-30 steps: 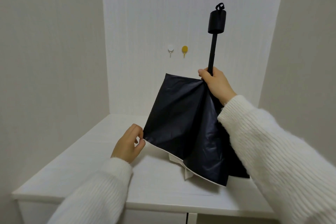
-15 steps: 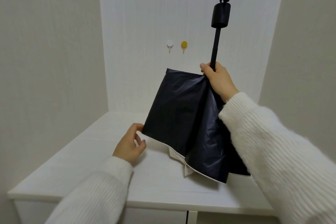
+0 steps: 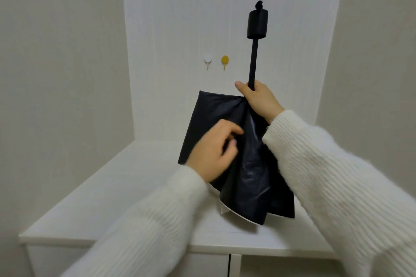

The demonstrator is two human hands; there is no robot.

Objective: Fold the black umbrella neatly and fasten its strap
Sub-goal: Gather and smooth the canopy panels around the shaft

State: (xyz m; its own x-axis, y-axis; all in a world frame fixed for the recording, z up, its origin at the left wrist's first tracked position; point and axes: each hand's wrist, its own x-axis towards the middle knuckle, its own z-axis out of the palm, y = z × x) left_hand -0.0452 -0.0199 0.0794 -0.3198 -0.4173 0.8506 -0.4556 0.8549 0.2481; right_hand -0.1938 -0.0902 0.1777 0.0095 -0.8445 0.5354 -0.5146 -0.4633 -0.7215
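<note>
Our right hand (image 3: pixel 258 101) grips the upright umbrella (image 3: pixel 245 148) by its shaft, while our blurred left hand (image 3: pixel 213 153) touches its cloth, fingers loosely curled, grasp unclear.

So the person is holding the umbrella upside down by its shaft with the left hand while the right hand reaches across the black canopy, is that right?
Not quite: the hands are swapped. In the head view the right hand grips the umbrella by its shaft, handle up, while the left hand reaches across the black canopy.

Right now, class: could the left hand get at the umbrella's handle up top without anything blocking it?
Probably yes. The left hand is low against the umbrella cloth; the handle stands bare above the right hand, open air around it.
</note>
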